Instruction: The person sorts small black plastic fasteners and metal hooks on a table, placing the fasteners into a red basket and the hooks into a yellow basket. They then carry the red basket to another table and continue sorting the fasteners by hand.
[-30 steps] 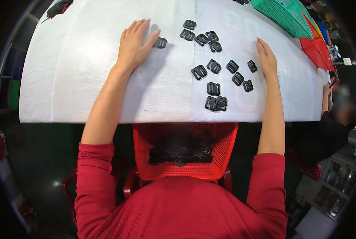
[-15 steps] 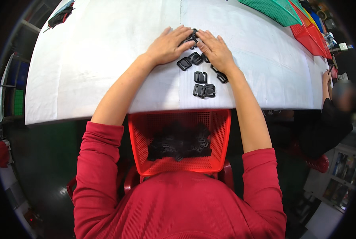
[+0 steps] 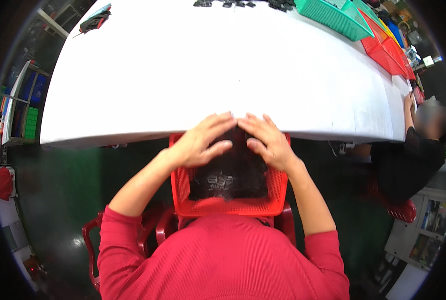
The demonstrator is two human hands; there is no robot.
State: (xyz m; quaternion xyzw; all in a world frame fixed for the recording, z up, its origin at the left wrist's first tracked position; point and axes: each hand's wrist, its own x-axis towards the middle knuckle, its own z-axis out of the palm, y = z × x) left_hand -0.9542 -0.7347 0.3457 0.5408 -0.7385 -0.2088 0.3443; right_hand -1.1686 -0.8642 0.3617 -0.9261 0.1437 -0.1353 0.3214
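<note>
My left hand (image 3: 201,140) and my right hand (image 3: 269,140) are above the far rim of a red plastic basket (image 3: 278,206), just at the near edge of the white table. Both are open, palms down and inward, fingers stretched with the fingertips almost meeting. Neither holds anything that I can see. Below them in the basket lies a pile of black plastic buckles (image 3: 221,181), dark and partly blurred. What lies right under my palms is hidden.
More black buckles (image 3: 238,4) lie along the far side of the white table (image 3: 183,75). A green basket (image 3: 338,20) and a red basket (image 3: 387,52) stand at the far right. A dark tool (image 3: 95,21) lies far left. Another person (image 3: 408,160) sits at the right.
Both hands have moved back from the table to above the basket. The loose buckles near the table's front edge are gone from there. The view has shifted, showing more buckles at the far side.
</note>
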